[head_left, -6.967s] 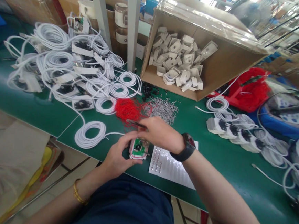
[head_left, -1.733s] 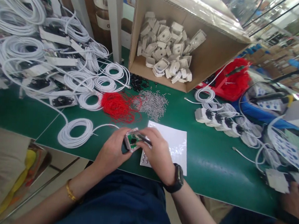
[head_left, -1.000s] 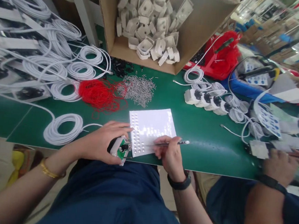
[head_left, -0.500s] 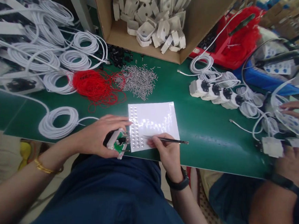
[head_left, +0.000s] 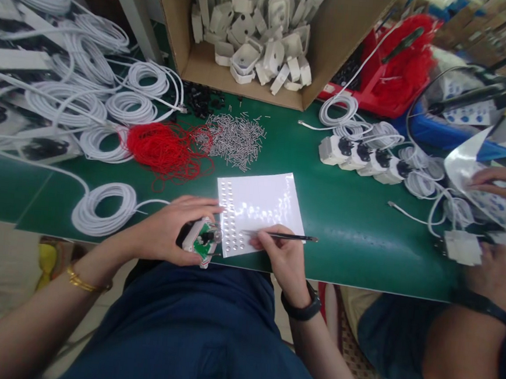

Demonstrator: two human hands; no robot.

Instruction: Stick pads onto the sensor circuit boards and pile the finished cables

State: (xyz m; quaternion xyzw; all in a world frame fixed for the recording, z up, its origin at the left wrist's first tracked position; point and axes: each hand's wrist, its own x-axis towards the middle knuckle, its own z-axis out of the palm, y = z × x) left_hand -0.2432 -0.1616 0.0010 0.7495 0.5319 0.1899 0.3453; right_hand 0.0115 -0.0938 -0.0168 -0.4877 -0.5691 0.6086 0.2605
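Observation:
My left hand [head_left: 175,228] is closed around a small white housing with a green circuit board [head_left: 202,241] inside, held at the left edge of a white sheet. On that sheet [head_left: 269,205], rows of small clear round dots run down the left side. My right hand [head_left: 280,253] pinches a pair of dark tweezers [head_left: 291,237] over the sheet. The tips of the tweezers point left at the dots; whether they touch one I cannot tell. The hand rests on the sheet's lower right part.
Beyond the sheet lie a pile of small metal screws [head_left: 235,138] and a red thread tangle [head_left: 164,150]. White cable coils [head_left: 105,208] fill the left. A cardboard box [head_left: 243,92] of white housings stands behind. At right, a co-worker's hand [head_left: 498,273] is beside a white unit [head_left: 463,247].
My hands, the housing and the tweezers stay almost where they were. At the right, the co-worker's far hand now lifts a shiny white sheet. The camera view has shifted slightly.

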